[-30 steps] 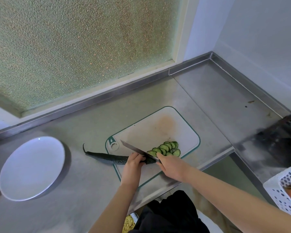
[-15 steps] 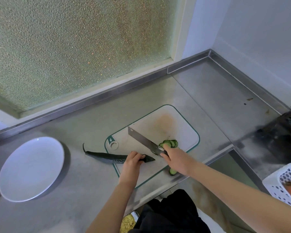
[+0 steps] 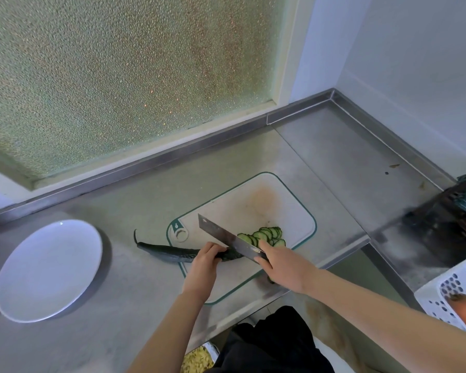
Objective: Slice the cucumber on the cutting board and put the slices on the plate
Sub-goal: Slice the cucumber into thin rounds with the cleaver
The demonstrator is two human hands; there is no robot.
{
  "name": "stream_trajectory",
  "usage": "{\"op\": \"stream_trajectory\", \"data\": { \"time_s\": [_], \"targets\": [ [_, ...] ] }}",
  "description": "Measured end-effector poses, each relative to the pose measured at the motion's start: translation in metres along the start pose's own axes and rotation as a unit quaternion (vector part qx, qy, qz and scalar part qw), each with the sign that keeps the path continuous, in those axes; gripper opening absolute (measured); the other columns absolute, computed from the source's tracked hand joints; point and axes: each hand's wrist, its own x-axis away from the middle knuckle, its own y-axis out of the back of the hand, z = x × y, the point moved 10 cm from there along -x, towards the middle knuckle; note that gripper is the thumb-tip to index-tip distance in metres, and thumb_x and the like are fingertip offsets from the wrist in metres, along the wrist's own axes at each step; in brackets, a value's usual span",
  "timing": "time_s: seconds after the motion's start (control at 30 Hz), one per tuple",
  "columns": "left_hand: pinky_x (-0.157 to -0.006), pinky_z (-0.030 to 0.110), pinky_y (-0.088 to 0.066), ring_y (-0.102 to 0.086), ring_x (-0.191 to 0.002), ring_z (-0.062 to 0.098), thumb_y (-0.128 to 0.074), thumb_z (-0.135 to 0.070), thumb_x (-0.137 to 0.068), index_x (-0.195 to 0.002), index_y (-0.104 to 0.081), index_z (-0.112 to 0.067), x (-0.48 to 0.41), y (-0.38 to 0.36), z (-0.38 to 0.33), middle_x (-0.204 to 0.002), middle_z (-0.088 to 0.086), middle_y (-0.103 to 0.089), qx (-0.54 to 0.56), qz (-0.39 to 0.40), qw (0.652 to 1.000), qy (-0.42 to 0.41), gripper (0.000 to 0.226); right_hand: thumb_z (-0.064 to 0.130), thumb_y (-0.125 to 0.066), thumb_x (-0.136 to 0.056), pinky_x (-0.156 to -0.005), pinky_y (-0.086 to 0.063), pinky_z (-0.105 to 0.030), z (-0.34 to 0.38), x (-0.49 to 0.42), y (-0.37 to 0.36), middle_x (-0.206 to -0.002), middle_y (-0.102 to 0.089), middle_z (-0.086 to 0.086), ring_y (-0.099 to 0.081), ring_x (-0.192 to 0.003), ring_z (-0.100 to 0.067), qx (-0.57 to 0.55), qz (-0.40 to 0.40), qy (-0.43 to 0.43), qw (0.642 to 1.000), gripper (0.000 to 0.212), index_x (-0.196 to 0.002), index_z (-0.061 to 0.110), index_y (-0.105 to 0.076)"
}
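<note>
No readable text, labels or numbers anywhere.

We get one head-worn view, wide-angle, looking forward and down — close above our counter (image 3: 124,265), hands (image 3: 285,267) near centre.

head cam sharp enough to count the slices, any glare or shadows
Head view: soft light through the frosted glass window, no harsh glare on the steel counter; the round white plate throws a shadow to its right; the overlapping green cucumber slices smear together, so no sure count.
</note>
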Motion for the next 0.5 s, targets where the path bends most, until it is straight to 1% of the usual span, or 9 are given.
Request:
{"op": "stream_trajectory", "data": {
  "time_s": [0.07,0.13,0.23,0.3,0.37,0.43,0.5],
  "targets": [
    [-0.079,0.018,-0.037,-0.052,-0.093,0.017,-0.056,0.005,-0.082,-0.099,-0.063,-0.007,0.0017,0.0029,0.0031,-0.100,0.004,-0.059,-0.012,-0.018,1.000,0.008,0.022,0.025,-0.033,-0.102,-0.047,-0.023,-0.027,0.0007,0.0019,-0.0014,-0.064,-0.035,0.007,-0.032,-0.051,-0.007,0.001,0.007,0.000,1.000,0.012,-0.096,0.015,-0.032],
    [-0.077,0.021,-0.037,-0.052,-0.091,0.019,-0.059,0.004,-0.080,-0.096,-0.064,-0.007,0.0026,0.0056,0.0032,-0.096,0.006,-0.059,-0.030,-0.033,0.999,0.007,0.020,0.025,-0.033,-0.102,-0.047,-0.024,-0.025,0.0011,0.0029,-0.0019,-0.064,-0.035,0.007,-0.033,-0.051,-0.008,0.006,0.008,0.002,1.000,0.012,-0.094,0.016,-0.031],
    [-0.074,0.024,-0.038,-0.053,-0.087,0.021,-0.061,0.007,-0.077,-0.094,-0.065,-0.007,0.0020,0.0064,0.0019,-0.092,0.006,-0.061,-0.037,-0.038,0.999,0.003,0.022,0.026,-0.033,-0.102,-0.051,-0.028,-0.029,-0.0001,0.0038,-0.0017,-0.064,-0.036,0.007,-0.036,-0.051,-0.012,0.024,0.003,0.001,1.000,0.015,-0.098,0.012,-0.036],
    [-0.072,0.026,-0.040,-0.053,-0.085,0.021,-0.061,0.009,-0.075,-0.092,-0.066,-0.008,0.0018,0.0065,-0.0001,-0.090,0.006,-0.061,-0.040,-0.037,0.998,-0.003,0.024,0.027,-0.032,-0.102,-0.055,-0.033,-0.030,-0.0023,0.0033,-0.0011,-0.065,-0.040,0.003,-0.042,-0.055,-0.019,0.032,-0.003,-0.002,0.999,0.019,-0.104,0.010,-0.039],
    [-0.069,0.028,-0.042,-0.054,-0.083,0.021,-0.061,0.011,-0.073,-0.091,-0.067,-0.008,0.0020,0.0059,-0.0018,-0.088,0.005,-0.062,-0.046,-0.038,0.998,-0.014,0.027,0.027,-0.032,-0.102,-0.055,-0.035,-0.032,-0.0034,0.0031,-0.0009,-0.068,-0.045,0.000,-0.047,-0.060,-0.024,0.035,-0.006,0.000,0.999,0.020,-0.105,0.009,-0.040],
    [-0.069,0.026,-0.042,-0.054,-0.081,0.021,-0.062,0.012,-0.072,-0.090,-0.067,-0.009,0.0031,0.0054,-0.0019,-0.087,0.005,-0.062,-0.052,-0.042,0.998,-0.019,0.028,0.028,-0.031,-0.102,-0.055,-0.035,-0.031,-0.0030,0.0030,-0.0014,-0.065,-0.042,0.003,-0.047,-0.060,-0.023,0.042,-0.006,0.004,0.999,0.020,-0.105,0.010,-0.040],
    [-0.068,0.021,-0.038,-0.054,-0.079,0.021,-0.063,0.013,-0.071,-0.089,-0.067,-0.009,0.0045,0.0045,-0.0020,-0.084,0.005,-0.062,-0.058,-0.045,0.997,-0.022,0.028,0.028,-0.031,-0.102,-0.054,-0.034,-0.031,-0.0019,0.0026,-0.0014,-0.063,-0.038,0.006,-0.045,-0.059,-0.022,0.048,-0.006,0.006,0.999,0.020,-0.105,0.010,-0.039]
  ]
}}
